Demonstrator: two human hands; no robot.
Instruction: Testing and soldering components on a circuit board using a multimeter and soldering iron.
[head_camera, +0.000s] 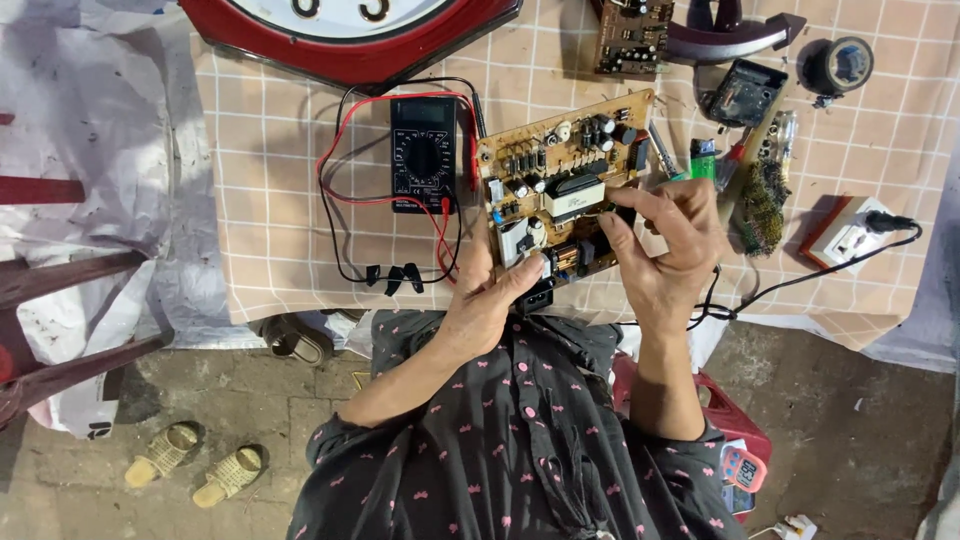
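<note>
Gripping a tan, component-studded circuit board (565, 185), the left hand (490, 295) clamps its lower edge; right hand (670, 250) pinches its side

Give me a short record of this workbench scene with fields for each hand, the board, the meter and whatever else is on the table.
left hand: grips the near end of the circuit board, thumb on top
right hand: fingers on the board's right edge, thumb and forefinger pinching at a component
circuit board: tan, component side up, held over the checked tablecloth
multimeter: black, flat on the cloth left of the board, red and black leads looped around it
also on table: red-framed wall clock, roll of black tape, green lighter, white power socket
</note>
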